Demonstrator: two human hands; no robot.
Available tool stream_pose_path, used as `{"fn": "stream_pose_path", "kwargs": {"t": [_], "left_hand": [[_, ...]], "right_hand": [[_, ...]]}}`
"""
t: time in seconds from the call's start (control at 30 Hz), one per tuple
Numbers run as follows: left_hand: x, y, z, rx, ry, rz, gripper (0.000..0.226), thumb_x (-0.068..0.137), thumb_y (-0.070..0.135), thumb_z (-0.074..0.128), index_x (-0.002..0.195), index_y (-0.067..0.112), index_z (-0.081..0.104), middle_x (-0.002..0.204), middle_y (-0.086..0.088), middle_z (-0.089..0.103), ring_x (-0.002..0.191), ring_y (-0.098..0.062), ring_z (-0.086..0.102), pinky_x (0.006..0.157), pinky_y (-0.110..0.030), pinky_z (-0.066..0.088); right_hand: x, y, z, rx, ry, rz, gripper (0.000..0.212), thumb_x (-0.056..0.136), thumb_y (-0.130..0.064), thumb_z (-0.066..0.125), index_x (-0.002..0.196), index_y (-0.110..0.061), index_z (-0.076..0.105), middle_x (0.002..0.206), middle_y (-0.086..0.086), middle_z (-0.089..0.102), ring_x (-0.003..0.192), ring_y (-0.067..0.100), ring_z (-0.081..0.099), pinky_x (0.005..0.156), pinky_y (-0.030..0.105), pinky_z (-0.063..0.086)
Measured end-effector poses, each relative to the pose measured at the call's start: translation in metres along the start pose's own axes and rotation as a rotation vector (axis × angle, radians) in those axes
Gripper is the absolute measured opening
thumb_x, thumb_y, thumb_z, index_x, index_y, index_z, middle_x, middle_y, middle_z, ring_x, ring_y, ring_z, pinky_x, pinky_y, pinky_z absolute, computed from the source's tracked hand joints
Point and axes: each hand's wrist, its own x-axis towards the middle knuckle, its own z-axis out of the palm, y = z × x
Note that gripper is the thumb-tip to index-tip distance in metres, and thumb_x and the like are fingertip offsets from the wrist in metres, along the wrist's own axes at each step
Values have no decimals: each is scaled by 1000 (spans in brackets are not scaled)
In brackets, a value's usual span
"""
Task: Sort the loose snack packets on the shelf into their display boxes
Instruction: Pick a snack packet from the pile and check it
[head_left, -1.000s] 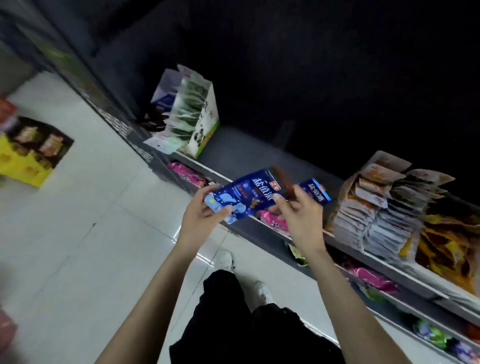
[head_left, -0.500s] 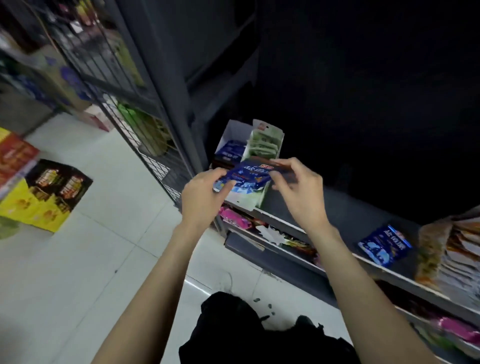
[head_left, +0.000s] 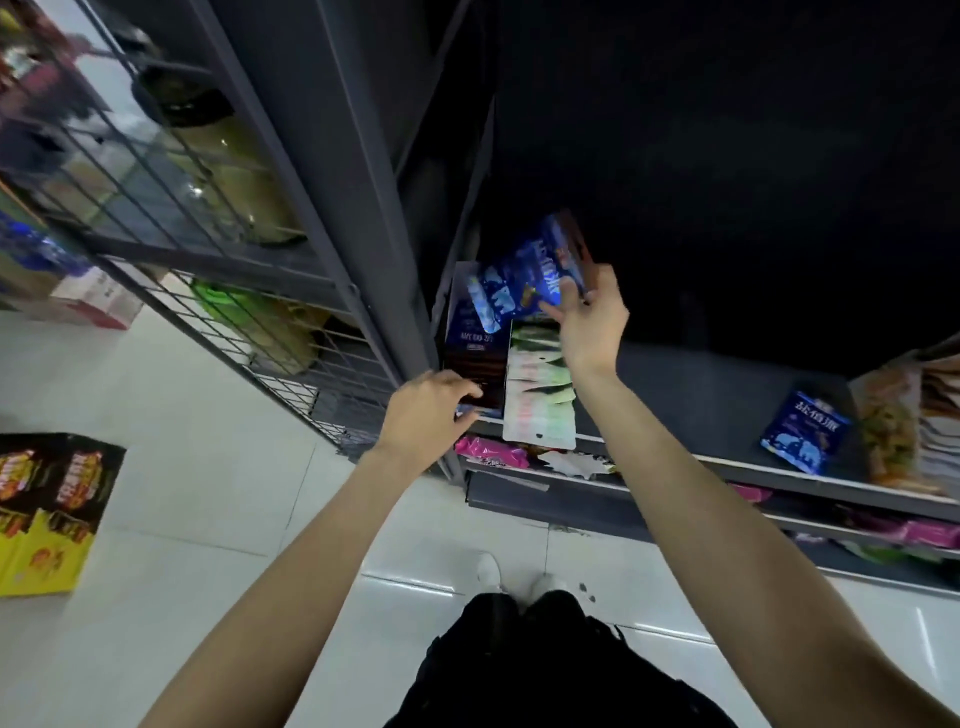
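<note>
Head view: the right hand (head_left: 589, 317) pinches a blue snack packet (head_left: 524, 278) held above the dark display box (head_left: 475, 343) at the shelf's (head_left: 727, 400) left end, while the left hand (head_left: 428, 415) grips the box's front edge. Filing step; next, I judge, lower the packet in upright, then fetch the loose blue packet (head_left: 805, 434) lying further right

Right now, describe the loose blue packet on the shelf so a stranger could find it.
Start at the grey shelf. Near its front edge lies the loose blue packet, just left of the upright stacks of orange packets. It alone lies flat, outside any box, untouched by either hand.
</note>
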Motion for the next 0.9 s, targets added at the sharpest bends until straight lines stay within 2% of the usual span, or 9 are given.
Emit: {"fn": "stream_pose_path", "kwargs": {"t": [0.07,0.13,0.23,0.3,0.47,0.6,0.77,0.83,0.9], "left_hand": [[5,-2,2,75,-64,16,20,91,33,57,108,28,67,110,8,65,95,-12,62,74,-26,49],[10,-4,3,104,-103,20,18,94,33,53,105,31,67,109,11,64,92,-9,62,72,-26,50],[16,-5,4,96,-113,21,18,95,31,51,102,32,67,109,13,64,89,-9,63,71,-25,50],[18,-6,5,94,-94,23,18,95,30,51,102,30,67,106,12,65,85,-12,63,68,-26,49],[15,-10,10,22,-50,7,11,89,24,60,93,25,70,92,6,69,75,-19,66,61,-28,48],[11,-12,17,-2,19,34,6,80,18,70,84,22,72,83,4,70,69,-19,66,53,-26,44],[13,-14,17,-32,26,58,6,81,17,69,84,20,72,89,5,70,79,-18,65,56,-28,48],[12,-13,16,-45,23,48,9,81,19,69,90,20,72,93,4,70,84,-19,64,60,-31,51],[9,-10,12,-93,68,50,14,79,22,71,93,21,71,91,4,70,83,-18,64,61,-30,50]], "right_hand": [[4,10,17,-143,-6,-101,19,95,-8,52,113,-2,55,87,9,67,76,19,68,72,29,57],[8,20,26,-334,-46,-264,14,90,-5,57,103,-1,62,87,14,69,76,25,67,69,26,52],[8,33,33,-586,-270,-503,18,78,6,58,93,-1,67,86,13,70,77,29,67,67,30,53],[6,41,34,-790,-332,-713,16,70,2,60,82,-5,69,78,11,69,74,29,66,65,34,54],[-8,49,31,-1085,-370,-1052,9,77,-15,62,69,-14,67,62,2,64,73,24,61,77,33,32],[-6,55,35,-1312,-387,-1005,11,59,-4,67,62,-15,69,55,-2,60,80,26,59,74,33,29],[13,40,51,-1469,-353,-820,3,58,-17,74,58,-20,73,67,-3,66,85,26,58,76,35,26],[10,43,48,-1411,-314,-857,10,66,-22,68,72,-19,76,85,-2,69,94,26,54,78,35,26],[-5,47,31,-1118,-260,-885,21,74,-16,60,88,-16,76,97,0,70,99,24,46,79,35,28]]}}
